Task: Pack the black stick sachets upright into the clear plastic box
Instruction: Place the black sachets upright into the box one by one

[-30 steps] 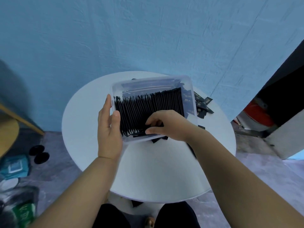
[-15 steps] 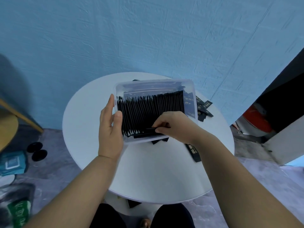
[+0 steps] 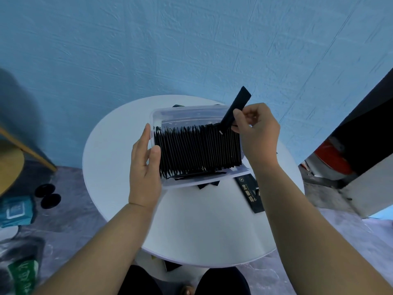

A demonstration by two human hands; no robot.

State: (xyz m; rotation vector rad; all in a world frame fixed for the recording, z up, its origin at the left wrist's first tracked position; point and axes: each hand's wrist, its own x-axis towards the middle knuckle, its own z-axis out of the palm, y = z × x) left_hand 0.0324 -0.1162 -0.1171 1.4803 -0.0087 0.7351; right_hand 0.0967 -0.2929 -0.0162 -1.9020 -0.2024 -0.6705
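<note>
The left hand (image 3: 144, 167) holds the left end of the clear plastic box (image 3: 191, 109), thumb seemingly over its rim. Black stick sachets (image 3: 200, 150) stand upright in a row inside. At the far right corner, the right hand (image 3: 257, 128) pinches a single sachet (image 3: 236, 107), tilted. A loose sachet (image 3: 248, 190) lies on the round white table (image 3: 202, 226).

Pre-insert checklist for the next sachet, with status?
1. Sachet pinched in right hand: ok.
2. Box steadied by left hand: ok.
3. Row standing in box: ok.
4. Gap at the row's right end: cannot tell, the right hand hides it.
5. Held sachet upright: not ok, tilted.
6. Spare sachet on table: ok.
</note>
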